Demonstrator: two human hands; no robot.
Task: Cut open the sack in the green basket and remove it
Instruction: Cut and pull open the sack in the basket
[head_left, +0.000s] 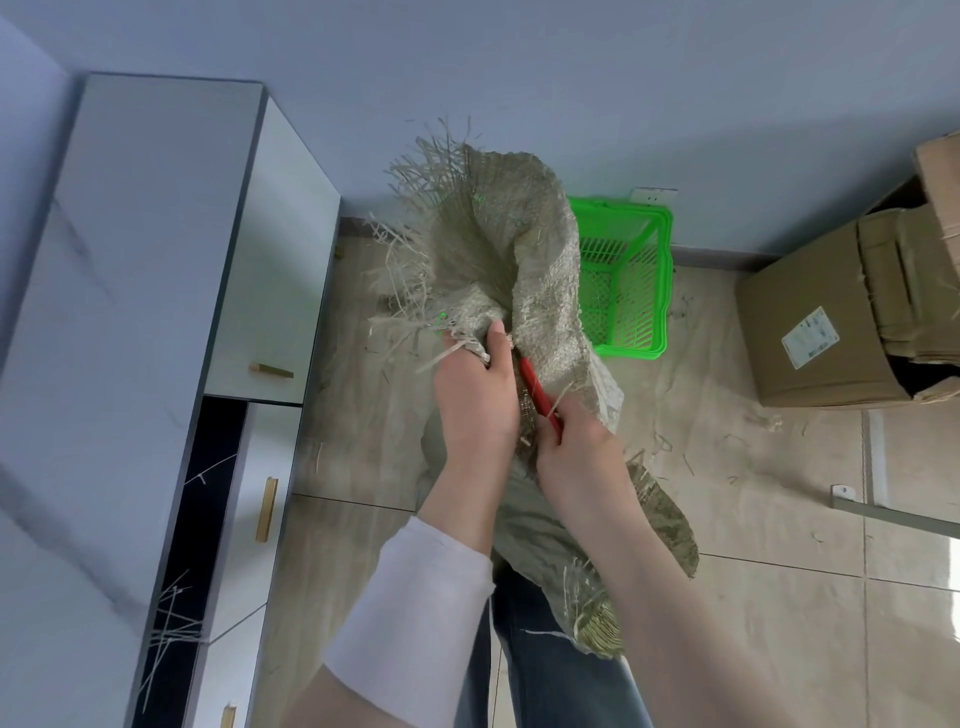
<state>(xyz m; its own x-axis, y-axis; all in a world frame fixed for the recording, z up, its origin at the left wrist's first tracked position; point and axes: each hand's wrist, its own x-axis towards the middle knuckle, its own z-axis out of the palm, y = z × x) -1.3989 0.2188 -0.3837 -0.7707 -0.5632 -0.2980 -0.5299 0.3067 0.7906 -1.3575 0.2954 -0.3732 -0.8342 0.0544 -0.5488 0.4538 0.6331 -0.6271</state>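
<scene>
A frayed, woven beige sack (498, 244) hangs in front of me, lifted above the floor, its loose strands sticking out at the top left. My left hand (475, 395) grips a bunched fold of the sack. My right hand (576, 447) holds a red-handled cutter (540, 397) pressed against the sack just right of my left hand; its blade is hidden. The green plastic basket (631, 275) stands on the floor by the wall behind the sack, partly covered by it. The visible part of the basket holds nothing.
A grey-white cabinet (135, 312) with gold handles runs along the left. Cardboard boxes (841, 332) stand at the right by the wall. Loose sack fibres lie scattered on the tiled floor (779, 571) and on the cabinet front. My legs in jeans are below.
</scene>
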